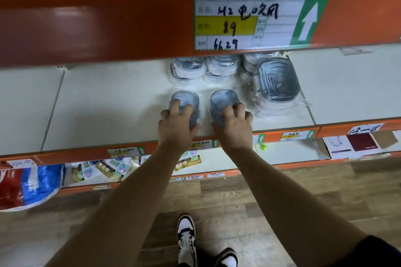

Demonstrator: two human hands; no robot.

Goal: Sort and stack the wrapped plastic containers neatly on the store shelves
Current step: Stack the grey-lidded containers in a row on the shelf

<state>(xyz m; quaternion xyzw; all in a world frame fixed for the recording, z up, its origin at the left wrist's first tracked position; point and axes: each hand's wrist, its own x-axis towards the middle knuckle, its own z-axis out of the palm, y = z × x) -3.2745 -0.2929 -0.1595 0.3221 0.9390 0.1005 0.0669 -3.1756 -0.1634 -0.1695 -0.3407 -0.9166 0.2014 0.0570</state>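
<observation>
In the head view, the left container (186,98), small and grey-lidded, was seen standing on the white shelf (104,104) near its front edge. It was gripped by the left hand (176,125), whose fingers were curled over the near half of the lid. Just beside it, the right container (223,99) of the same kind was gripped by the right hand (235,128), with the fingers bent across its lid. A narrow strip of bare shelf was left between the two containers, so that they were not touching. To the right, a larger wrapped container (278,81) was laid flat in crinkled clear film, near the right container but apart from it. Further back, wrapped stacks (223,66) of similar containers were partly hidden under the orange beam (108,26), to which a handwritten price label (249,20) was fixed. Below the shelf, coloured packets (108,168) and a red and blue bag (28,184) were seen on a lower level. On the wooden floor (249,199), a black and white shoe (186,239) was seen between the forearms
</observation>
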